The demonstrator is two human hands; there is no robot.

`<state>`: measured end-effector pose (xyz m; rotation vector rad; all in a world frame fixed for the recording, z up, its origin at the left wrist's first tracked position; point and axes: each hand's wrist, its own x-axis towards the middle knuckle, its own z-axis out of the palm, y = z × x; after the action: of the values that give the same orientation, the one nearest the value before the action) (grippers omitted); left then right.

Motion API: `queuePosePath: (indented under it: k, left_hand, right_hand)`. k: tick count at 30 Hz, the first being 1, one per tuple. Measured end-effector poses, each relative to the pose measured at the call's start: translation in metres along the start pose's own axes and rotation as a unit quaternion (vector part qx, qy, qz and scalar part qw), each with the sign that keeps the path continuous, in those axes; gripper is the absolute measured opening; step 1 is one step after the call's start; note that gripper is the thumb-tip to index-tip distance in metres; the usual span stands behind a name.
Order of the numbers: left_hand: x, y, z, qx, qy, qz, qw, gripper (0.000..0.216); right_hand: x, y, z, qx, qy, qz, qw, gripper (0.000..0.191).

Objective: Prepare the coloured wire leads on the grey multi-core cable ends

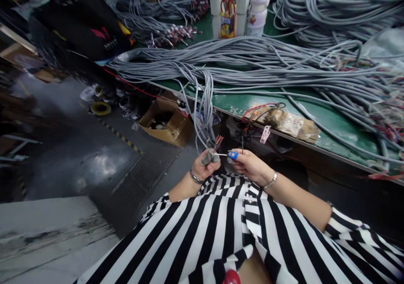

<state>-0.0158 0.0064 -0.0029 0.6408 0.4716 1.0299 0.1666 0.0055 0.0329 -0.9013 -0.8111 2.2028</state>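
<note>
In front of a green table's (235, 102) edge, the left hand (205, 166) grips a tuft of coloured wires (219, 142) near the lower end of hanging grey cables (206, 103); the right hand (249, 164) pinches a thin pale strand (222, 154) stretched between both. Too hard a pull could snap the strand or drag neighbouring wires loose.

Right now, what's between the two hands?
Head view: a thin pale strip, wire or tool unclear, spans from the left hand to the blue piece at the right hand.
</note>
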Motion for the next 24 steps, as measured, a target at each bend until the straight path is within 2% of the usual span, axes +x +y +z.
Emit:
queuePosePath:
  k: [7,12,16,20,24]
  left_hand:
    - [-0.002,0.007,-0.007,0.149,-0.063,-0.015,0.987,0.039]
    - [0.000,0.024,0.003,0.313,-0.083,-0.015,0.946,0.030]
    - [0.005,0.025,0.008,0.432,-0.072,0.099,0.893,0.022]
    - [0.008,0.015,0.009,0.489,0.017,0.218,0.845,0.018]
    - [0.011,0.007,0.009,0.538,0.071,0.282,0.791,0.019]
  right_hand:
    - [0.002,-0.001,-0.008,0.009,0.044,0.024,0.999,0.047]
    - [0.002,0.000,-0.013,0.006,0.087,0.015,0.996,0.048]
    - [0.003,0.002,-0.018,-0.007,0.130,-0.022,0.991,0.045]
    - [-0.005,0.004,-0.024,-0.052,0.186,-0.071,0.979,0.047]
    - [-0.020,0.005,-0.028,-0.143,0.141,-0.172,0.964,0.060]
